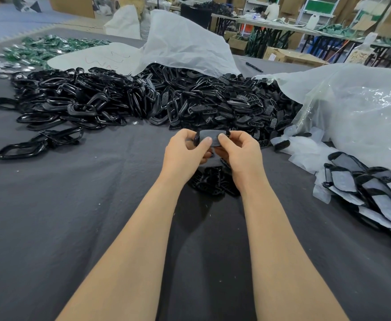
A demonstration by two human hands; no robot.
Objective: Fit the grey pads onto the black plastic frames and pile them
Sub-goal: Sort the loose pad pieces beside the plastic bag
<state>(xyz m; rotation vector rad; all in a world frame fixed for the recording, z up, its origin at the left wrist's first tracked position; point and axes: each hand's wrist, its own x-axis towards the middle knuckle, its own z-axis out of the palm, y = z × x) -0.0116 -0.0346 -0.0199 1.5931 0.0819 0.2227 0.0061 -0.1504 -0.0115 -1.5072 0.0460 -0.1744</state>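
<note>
Here, frame [213, 138] pinched between hands [213, 150] (thumbs atop).

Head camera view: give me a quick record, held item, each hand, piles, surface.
held item: black frame with grey pad
left hand: grips frame, thumb on pad
right hand: grips frame, thumb on pad
piles: loose black frames behind; small black stack below wrists; white-backed pieces at right
surface: grey cloth

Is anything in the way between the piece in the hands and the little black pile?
Nothing visible does. The left hand and right hand hold the padded frame, and the little black pile lies close by, between the wrists.
</note>
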